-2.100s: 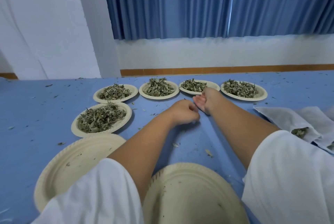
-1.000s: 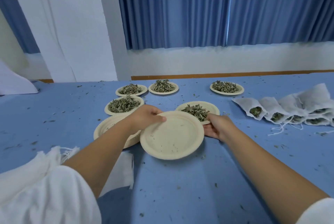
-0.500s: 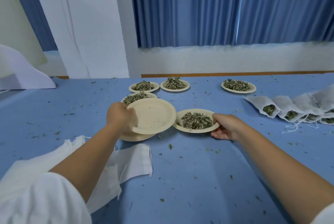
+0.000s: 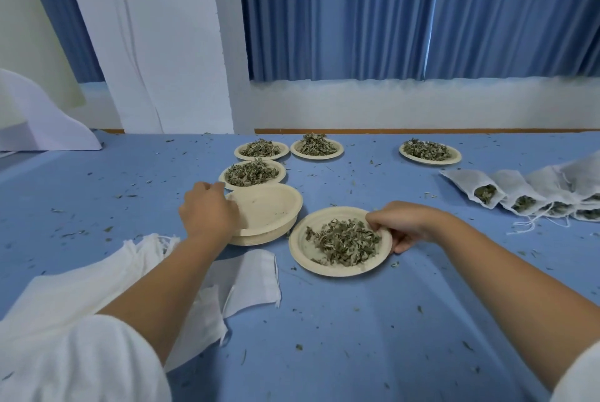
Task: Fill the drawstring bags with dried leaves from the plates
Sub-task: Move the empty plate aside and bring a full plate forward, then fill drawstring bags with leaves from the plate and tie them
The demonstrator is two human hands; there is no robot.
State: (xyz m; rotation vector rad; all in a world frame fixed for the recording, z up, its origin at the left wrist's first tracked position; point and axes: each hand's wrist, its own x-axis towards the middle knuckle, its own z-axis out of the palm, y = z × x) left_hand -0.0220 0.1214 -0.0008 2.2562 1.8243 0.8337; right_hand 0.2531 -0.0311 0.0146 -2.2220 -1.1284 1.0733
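My right hand (image 4: 401,225) pinches the right rim of a paper plate (image 4: 300,250) heaped with dried leaves (image 4: 344,241), which lies flat in front of me. My left hand (image 4: 207,211) grips the left edge of an empty plate (image 4: 269,207) that sits stacked on another empty plate. Empty white drawstring bags (image 4: 246,281) lie flat under my left forearm. Filled bags (image 4: 519,197) lie in a row at the right, leaves showing in their mouths.
Several more plates of leaves stand behind: one (image 4: 251,172) just beyond the empty stack, two (image 4: 261,150) (image 4: 316,147) at the back, one (image 4: 428,151) at the back right. Leaf crumbs litter the blue table (image 4: 357,336). A white wall and blue curtains rise behind.
My left hand has set the empty plate down on the other empty one. My right hand has drawn the plate of leaves closer to me.
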